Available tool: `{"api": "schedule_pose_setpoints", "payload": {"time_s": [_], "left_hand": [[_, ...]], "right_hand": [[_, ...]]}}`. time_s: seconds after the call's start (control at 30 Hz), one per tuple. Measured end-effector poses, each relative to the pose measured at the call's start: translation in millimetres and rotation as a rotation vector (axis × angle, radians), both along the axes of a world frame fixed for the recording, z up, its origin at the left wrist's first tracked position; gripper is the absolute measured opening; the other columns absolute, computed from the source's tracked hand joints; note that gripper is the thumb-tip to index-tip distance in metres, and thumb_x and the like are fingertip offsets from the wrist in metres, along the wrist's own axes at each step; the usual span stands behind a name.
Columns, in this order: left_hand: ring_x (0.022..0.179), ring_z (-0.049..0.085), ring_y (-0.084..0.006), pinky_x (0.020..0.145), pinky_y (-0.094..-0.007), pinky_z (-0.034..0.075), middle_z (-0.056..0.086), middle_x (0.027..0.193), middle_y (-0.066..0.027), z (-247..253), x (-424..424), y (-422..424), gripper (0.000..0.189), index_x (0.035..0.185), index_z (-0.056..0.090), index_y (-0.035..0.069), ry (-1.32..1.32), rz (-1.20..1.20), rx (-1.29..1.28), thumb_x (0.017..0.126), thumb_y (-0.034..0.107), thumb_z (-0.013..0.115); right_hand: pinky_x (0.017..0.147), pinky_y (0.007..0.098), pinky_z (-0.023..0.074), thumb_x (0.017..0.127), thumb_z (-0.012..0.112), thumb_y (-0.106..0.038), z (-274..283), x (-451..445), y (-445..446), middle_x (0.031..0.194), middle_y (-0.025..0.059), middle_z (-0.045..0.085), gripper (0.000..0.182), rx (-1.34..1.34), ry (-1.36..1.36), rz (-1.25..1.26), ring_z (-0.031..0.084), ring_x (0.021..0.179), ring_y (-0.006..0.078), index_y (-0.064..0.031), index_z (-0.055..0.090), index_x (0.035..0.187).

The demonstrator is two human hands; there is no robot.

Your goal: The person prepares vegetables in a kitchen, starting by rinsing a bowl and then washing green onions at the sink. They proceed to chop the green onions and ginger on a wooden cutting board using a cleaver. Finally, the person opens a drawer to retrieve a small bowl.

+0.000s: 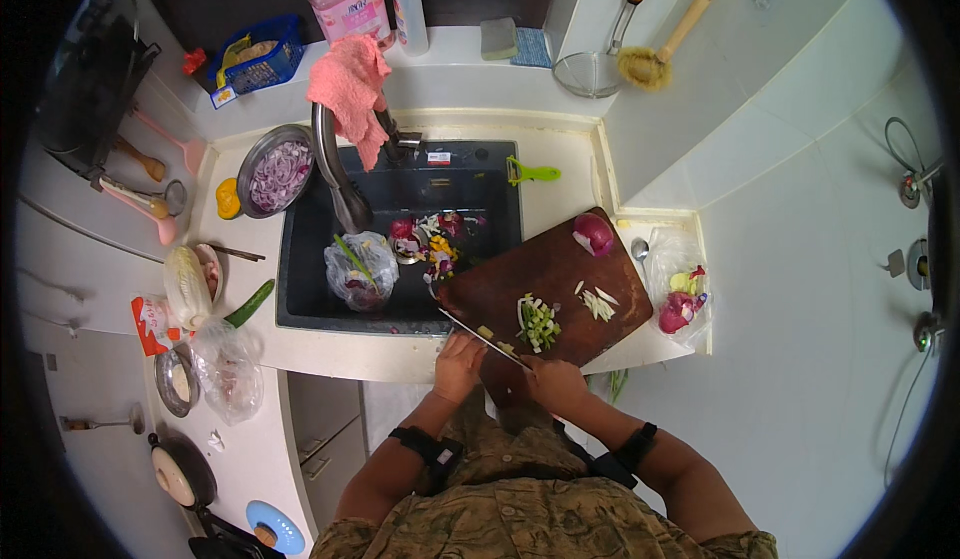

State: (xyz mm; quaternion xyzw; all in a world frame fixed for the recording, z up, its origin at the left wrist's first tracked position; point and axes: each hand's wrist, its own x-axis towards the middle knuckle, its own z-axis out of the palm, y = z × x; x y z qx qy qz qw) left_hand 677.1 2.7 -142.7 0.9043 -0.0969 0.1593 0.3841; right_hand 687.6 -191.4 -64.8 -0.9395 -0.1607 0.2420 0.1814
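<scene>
My right hand (555, 386) grips the handle of a kitchen knife (484, 337). The blade, seen nearly edge-on, slants across the near left edge of a dark wooden cutting board (570, 281). My left hand (459, 367) is close to the blade on its near side; whether its fingers hold anything cannot be made out. Small pale-green pieces (505, 348) lie beside the blade. Further right on the board are a heap of chopped green vegetable (538, 324), pale slivers (598, 304) and a partly peeled red onion (592, 234).
The board overlaps a dark sink (300, 281) holding vegetable scraps (442, 247) and a plastic bag (364, 270). A faucet (349, 202) arches over it. Sliced red onion fills a metal bowl (277, 172). A green peeler (536, 172) and a bag of peelings (681, 296) lie to the right.
</scene>
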Motion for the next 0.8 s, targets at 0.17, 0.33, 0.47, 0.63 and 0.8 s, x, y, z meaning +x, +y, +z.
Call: {"api": "schedule_pose_setpoints", "payload": {"time_s": [0.17,0.33,0.47,0.63,0.8], "left_hand": [[0.086,0.057,-0.03,0.076,-0.0375,0.048,0.061,0.092,-0.0102,-6,0,0,0.016,0.087,0.062,0.002,0.011,0.003,-0.021,0.072,0.002,0.066],[0.086,0.057,-0.0324,0.075,-0.0389,0.048,0.061,0.091,-0.0125,-11,-2,-1,0.016,0.086,0.063,0.003,0.055,0.034,-0.105,0.07,0.001,0.068],[0.087,0.058,-0.0294,0.077,-0.0378,0.048,0.061,0.093,-0.0091,-8,-2,-1,0.017,0.088,0.063,0.005,0.048,0.043,-0.074,0.071,0.004,0.068],[0.088,0.057,-0.029,0.078,-0.0373,0.048,0.061,0.095,-0.0091,-4,0,0,0.018,0.089,0.063,0.004,0.027,0.027,-0.08,0.072,0.003,0.067],[0.088,0.057,-0.0289,0.078,-0.0366,0.048,0.061,0.095,-0.0093,-6,-2,-1,0.019,0.09,0.063,0.003,0.055,0.039,-0.055,0.072,0.003,0.067]], "right_hand": [[0.057,0.0472,0.0501,0.084,0.051,-0.019,-23,-1,0,0.07,0.016,0.064,0.027,0.046,-0.119,0.082,0.063,0.062,0.0353,-0.0094,0.06,0.107],[0.06,0.0459,0.0514,0.081,0.056,-0.019,-52,18,34,0.073,0.0202,0.064,0.035,0.012,-0.047,0.01,0.064,0.065,0.0355,-0.0039,0.057,0.112],[0.061,0.0472,0.0506,0.087,0.049,-0.023,-62,25,28,0.071,0.0177,0.063,0.023,0.038,0.0,-0.035,0.062,0.065,0.0372,-0.007,0.061,0.098],[0.062,0.0491,0.0497,0.089,0.048,-0.027,-12,10,10,0.072,0.0189,0.063,0.027,0.037,0.007,-0.019,0.061,0.067,0.0388,-0.0079,0.062,0.101],[0.063,0.0496,0.0493,0.089,0.048,-0.027,-1,8,9,0.073,0.0196,0.063,0.027,0.013,0.08,-0.03,0.061,0.068,0.039,-0.0071,0.062,0.101]]}}
